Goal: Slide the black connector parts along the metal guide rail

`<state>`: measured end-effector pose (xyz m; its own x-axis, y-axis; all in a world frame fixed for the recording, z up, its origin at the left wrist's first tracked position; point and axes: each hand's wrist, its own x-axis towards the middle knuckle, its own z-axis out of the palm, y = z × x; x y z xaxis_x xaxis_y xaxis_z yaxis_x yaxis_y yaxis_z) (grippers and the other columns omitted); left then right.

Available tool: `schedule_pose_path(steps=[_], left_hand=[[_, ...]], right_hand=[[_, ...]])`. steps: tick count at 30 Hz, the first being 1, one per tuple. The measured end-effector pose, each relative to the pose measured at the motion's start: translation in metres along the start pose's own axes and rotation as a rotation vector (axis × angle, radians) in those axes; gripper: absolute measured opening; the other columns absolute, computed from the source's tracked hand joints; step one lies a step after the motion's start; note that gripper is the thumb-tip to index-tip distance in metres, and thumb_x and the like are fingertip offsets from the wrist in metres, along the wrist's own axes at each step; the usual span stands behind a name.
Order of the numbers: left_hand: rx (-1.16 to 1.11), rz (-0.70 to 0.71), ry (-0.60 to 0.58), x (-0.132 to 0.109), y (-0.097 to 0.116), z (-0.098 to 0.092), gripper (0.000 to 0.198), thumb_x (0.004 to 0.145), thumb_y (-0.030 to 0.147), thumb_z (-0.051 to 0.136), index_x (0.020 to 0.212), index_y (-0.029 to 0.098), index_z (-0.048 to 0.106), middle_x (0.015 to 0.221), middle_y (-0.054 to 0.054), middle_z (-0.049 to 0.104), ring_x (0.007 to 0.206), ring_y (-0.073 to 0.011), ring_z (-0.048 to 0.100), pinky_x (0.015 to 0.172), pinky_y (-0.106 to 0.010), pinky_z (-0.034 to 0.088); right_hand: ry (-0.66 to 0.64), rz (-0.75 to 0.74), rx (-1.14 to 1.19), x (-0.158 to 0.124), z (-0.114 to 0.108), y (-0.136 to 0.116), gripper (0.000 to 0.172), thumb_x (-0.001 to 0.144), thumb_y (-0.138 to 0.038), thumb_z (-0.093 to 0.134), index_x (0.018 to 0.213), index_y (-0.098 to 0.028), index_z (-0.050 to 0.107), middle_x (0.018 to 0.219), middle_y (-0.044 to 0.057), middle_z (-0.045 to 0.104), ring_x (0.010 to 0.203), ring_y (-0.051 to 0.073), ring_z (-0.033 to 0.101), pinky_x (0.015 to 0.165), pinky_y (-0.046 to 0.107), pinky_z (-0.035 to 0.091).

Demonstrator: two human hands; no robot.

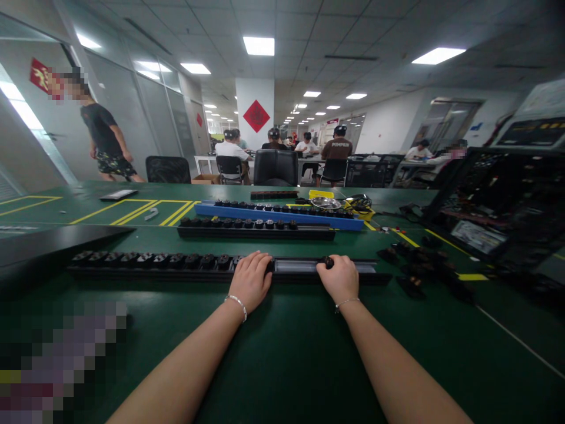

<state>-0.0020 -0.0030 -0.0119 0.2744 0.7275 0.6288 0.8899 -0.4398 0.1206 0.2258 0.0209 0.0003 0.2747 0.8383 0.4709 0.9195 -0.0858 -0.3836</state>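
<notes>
A long black channel rail (300, 278) lies across the green table in front of me. Its left stretch holds a row of several small black parts with knob-like tops (192, 261); further right a pale inner strip shows. My left hand (251, 281) lies over the right end of that row, fingers curled round a black part (269, 267) mostly hidden beneath them. Over the rail's right portion, my right hand (343, 277) pinches a small black part (327, 262) between thumb and fingers. Whether this part touches the rail I cannot tell.
Behind the rail lie a shorter black rail (256, 233) and a blue rail (282, 217), both bearing similar parts. Loose black parts (412, 265) are heaped at right, beside a dark open-framed unit (481, 206). A metal bowl (325, 203) stands farther back. One person (106, 135) walks at left.
</notes>
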Motion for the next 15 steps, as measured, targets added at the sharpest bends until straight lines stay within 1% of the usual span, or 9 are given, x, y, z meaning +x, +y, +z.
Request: schedule_pose_path(steps=[9, 15], left_hand=[[-0.001, 0.0, -0.004, 0.0, 0.0, 0.0, 0.034, 0.084, 0.025, 0.044, 0.118, 0.019, 0.05, 0.121, -0.008, 0.057, 0.12, -0.0248, 0.043, 0.1, -0.042, 0.033], [0.001, 0.0, -0.006, 0.0, 0.001, -0.001, 0.034, 0.084, 0.025, 0.044, 0.118, 0.019, 0.05, 0.121, -0.008, 0.057, 0.12, -0.0246, 0.043, 0.1, -0.042, 0.032]], right_hand=[[-0.08, -0.058, 0.05, 0.005, -0.005, 0.009, 0.028, 0.073, -0.033, 0.047, 0.083, -0.016, 0.066, 0.081, 0.008, 0.059, 0.082, 0.019, 0.052, 0.073, 0.028, 0.038], [-0.033, -0.07, -0.019, 0.0, -0.003, 0.011, 0.029, 0.075, -0.034, 0.046, 0.089, -0.017, 0.064, 0.085, 0.008, 0.059, 0.084, 0.02, 0.051, 0.076, 0.03, 0.036]])
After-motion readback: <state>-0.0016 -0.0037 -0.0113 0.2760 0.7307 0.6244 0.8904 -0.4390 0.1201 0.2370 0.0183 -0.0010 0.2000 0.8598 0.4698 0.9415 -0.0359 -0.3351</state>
